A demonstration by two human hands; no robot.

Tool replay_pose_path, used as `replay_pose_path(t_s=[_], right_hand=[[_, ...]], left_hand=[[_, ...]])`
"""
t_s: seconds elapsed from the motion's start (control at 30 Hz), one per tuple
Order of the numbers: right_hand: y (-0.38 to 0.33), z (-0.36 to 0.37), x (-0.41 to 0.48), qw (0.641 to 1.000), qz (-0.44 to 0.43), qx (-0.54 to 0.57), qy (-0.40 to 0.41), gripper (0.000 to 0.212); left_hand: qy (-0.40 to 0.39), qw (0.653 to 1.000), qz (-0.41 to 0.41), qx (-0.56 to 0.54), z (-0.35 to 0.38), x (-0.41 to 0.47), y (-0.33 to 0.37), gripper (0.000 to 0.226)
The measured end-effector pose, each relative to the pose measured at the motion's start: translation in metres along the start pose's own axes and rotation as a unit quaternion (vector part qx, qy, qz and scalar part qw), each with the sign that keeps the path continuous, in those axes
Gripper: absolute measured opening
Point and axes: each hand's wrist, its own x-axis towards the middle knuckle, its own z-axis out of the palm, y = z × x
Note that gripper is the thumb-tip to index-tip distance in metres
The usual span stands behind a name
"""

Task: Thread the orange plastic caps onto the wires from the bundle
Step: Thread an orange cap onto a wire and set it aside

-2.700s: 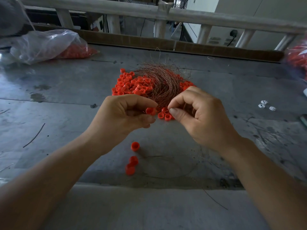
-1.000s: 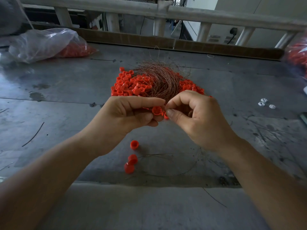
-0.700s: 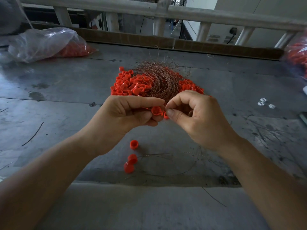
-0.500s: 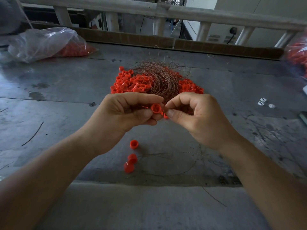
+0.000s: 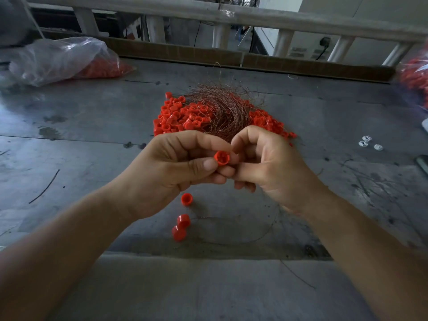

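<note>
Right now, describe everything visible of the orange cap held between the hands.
The orange cap is a small round piece of what looks like glossy plastic, with ribs visible inside its hollow. Its open end faces up toward the camera. It is raised above the grey table, in front of the cap pile. The left hand pinches it between thumb and fingers; the right hand touches its right side. No wire can be made out at it.

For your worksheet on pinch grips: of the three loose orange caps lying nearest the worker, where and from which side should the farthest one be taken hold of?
Take the farthest loose cap by its round side wall, two fingertips pinching from above on opposite sides. It seems to lie tilted on the table, apart from the other two caps, so both sides are likely free.
</note>
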Motion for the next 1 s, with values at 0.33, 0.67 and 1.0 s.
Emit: replay_pose_path(t_s=[0.33,0.67,1.0], right_hand=[[0.016,-0.055,0.015,0.972,0.027,-0.127,0.198,0.016],[0.049,-0.048,0.026,0.907,0.023,-0.396,0.143,0.015],[0.043,-0.046,0.025,0.915,0.021,-0.374,0.151,0.020]], left_hand=[[0.078,0.993,-0.065,-0.057,0.005,0.002,-0.002,0.019],[0.118,0.987,-0.089,-0.066,0.009,0.002,-0.002,0.022],[0.113,0.988,-0.094,-0.045,0.009,0.002,-0.002,0.022]])
